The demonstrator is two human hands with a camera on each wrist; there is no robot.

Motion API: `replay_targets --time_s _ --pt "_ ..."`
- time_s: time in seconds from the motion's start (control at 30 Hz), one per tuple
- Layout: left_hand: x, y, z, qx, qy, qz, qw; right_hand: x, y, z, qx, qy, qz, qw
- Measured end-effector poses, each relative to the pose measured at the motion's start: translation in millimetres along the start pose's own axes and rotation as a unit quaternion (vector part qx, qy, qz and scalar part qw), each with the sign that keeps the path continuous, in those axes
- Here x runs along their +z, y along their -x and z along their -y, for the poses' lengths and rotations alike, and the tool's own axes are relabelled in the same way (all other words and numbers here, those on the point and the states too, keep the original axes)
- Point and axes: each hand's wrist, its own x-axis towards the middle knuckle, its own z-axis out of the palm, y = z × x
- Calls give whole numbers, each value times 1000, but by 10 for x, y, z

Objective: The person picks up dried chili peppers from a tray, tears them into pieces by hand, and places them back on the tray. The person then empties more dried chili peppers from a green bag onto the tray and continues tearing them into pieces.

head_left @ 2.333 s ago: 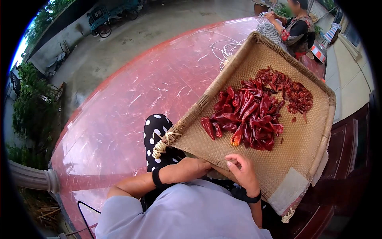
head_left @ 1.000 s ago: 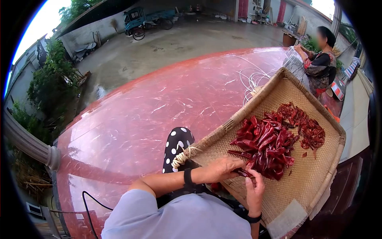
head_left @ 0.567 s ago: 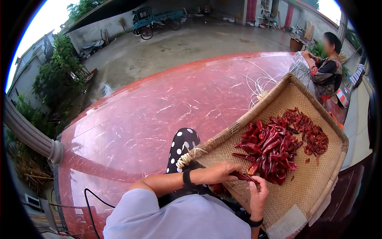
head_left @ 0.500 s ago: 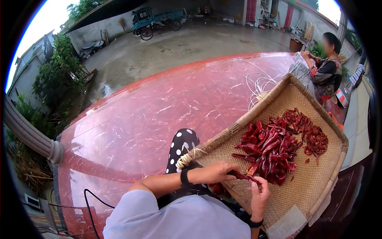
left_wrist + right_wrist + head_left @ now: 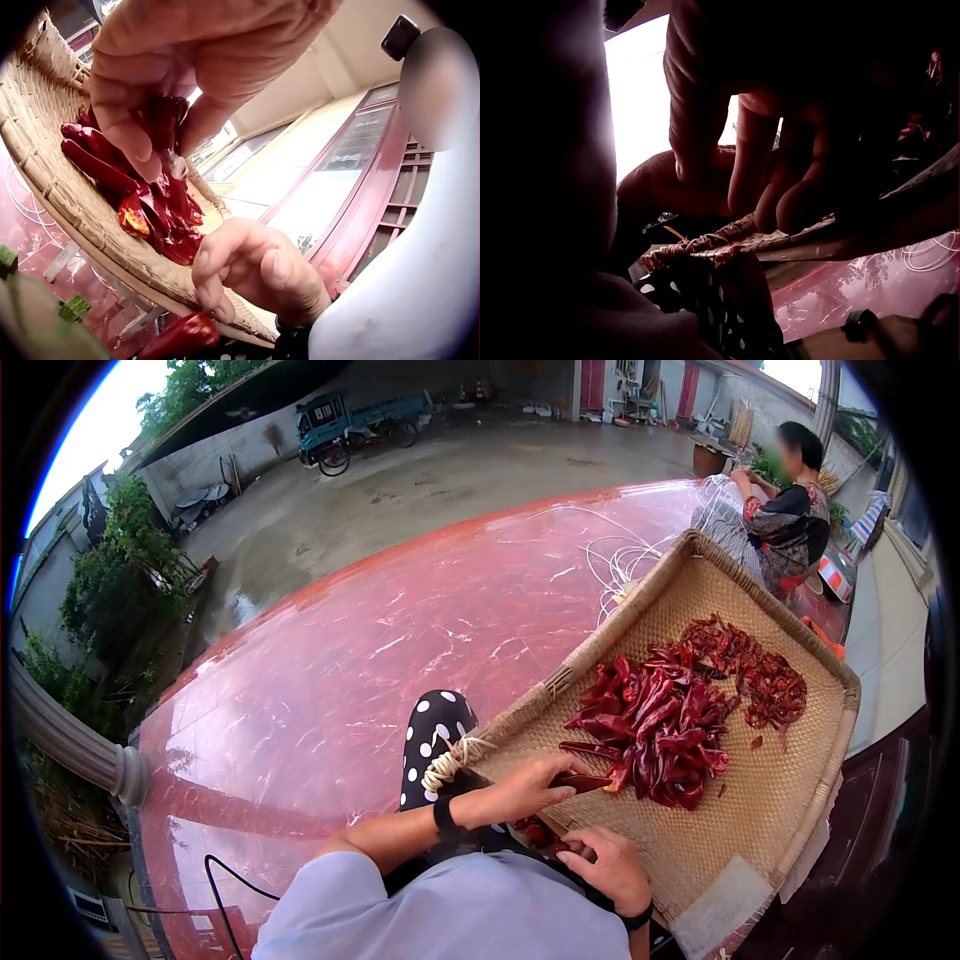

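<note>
My left hand (image 5: 530,788) pinches a dark red dried chili pepper (image 5: 586,782) between thumb and fingers, at the near edge of a chili pile (image 5: 665,735). That pile lies on a woven bamboo tray (image 5: 640,830) tilted across the lap. In the left wrist view the held chili (image 5: 166,124) hangs just above the others. My right hand (image 5: 610,868) is by the tray's near rim, its fingers loosely bent; the left wrist view shows nothing between them. More red chilies (image 5: 538,832) show below the rim, near the lap, partly hidden by the hands.
Small crumpled red chili pieces (image 5: 765,680) lie farther back on the tray. Another person (image 5: 790,510) sits beyond its far corner, near loose white strands (image 5: 615,575). Red marbled floor (image 5: 400,630) spreads to the left, and a black cable (image 5: 215,890) curves there.
Half a second ago both hands held the chili over the tray. The right hand has let go and moved down to the near rim; the left keeps the chili near the pile.
</note>
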Motion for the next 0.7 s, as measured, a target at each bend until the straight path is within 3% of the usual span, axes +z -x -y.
replay_targets --time_s 0.13,0.2,0.27,0.33,0.37,0.43,0.53,0.7 --pt "105 27 18 23 40 33 998 110 45 -226 5 -58 -146 988" --pt "133 41 -14 -18 35 82 996 97 48 -263 17 -80 -253 964" --pt "133 50 -89 -59 57 114 990 45 3 -238 -17 -68 -287 955" --pt "151 67 -154 -103 109 134 980 -17 14 -250 -19 -46 -257 965" --pt "201 85 -87 -122 185 121 968 -14 53 -279 19 -85 -227 970" --pt "151 72 -186 -103 142 123 977 2 89 -234 69 -172 -209 960" --pt "40 84 -271 -114 53 145 981 -29 115 -253 22 -190 -180 965" --pt "-17 43 -144 -108 -36 112 987 -14 124 -218 -7 -92 -93 991"
